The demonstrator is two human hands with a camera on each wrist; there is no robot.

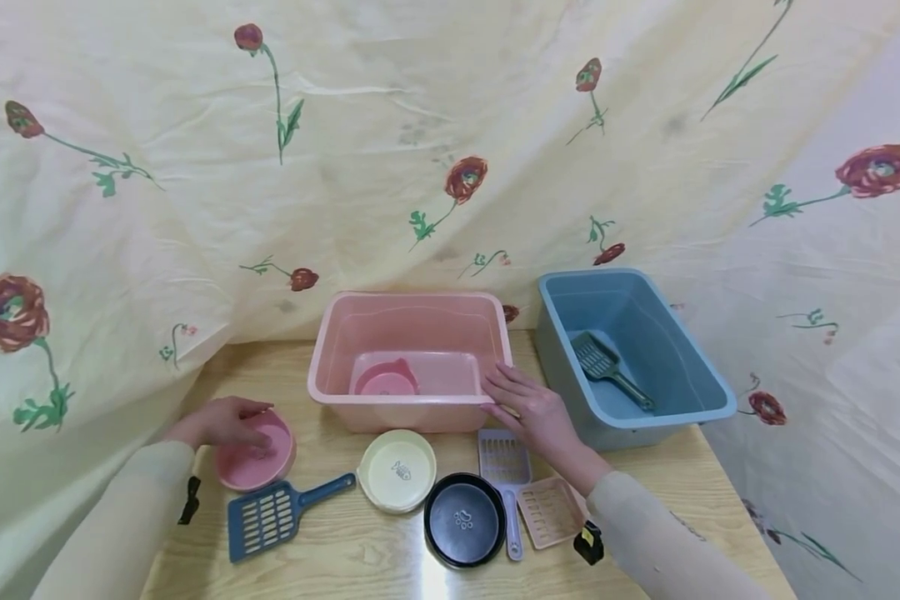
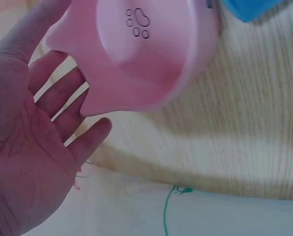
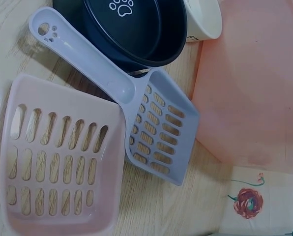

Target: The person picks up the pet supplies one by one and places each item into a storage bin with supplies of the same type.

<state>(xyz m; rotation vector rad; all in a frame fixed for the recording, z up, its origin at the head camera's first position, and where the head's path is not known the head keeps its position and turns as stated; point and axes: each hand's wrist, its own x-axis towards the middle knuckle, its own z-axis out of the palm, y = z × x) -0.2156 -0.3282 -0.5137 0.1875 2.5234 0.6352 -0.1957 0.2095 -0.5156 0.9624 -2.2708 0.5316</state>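
In the head view my left hand [image 1: 228, 423] holds a pink cat-eared bowl [image 1: 249, 462] at the table's left. The left wrist view shows the thumb over its rim and the other fingers by the ears; a paw print marks the bowl's inside [image 2: 136, 24]. My right hand [image 1: 532, 408] rests with fairly straight fingers on the front right corner of a pink litter box [image 1: 412, 415]. Inside that box lies a smaller pink bowl [image 1: 387, 382]. The right hand is outside the right wrist view, where a lilac scoop [image 3: 161, 123] and a pink scoop [image 3: 60, 162] lie beside the box.
A blue litter box [image 1: 645, 287] with a dark green scoop [image 1: 607, 367] inside stands at right. Along the front lie a blue scoop [image 1: 266, 517], a cream bowl [image 1: 397, 471] and a black bowl [image 1: 465, 521]. Flowered cloth [image 1: 375, 167] hangs behind the table.
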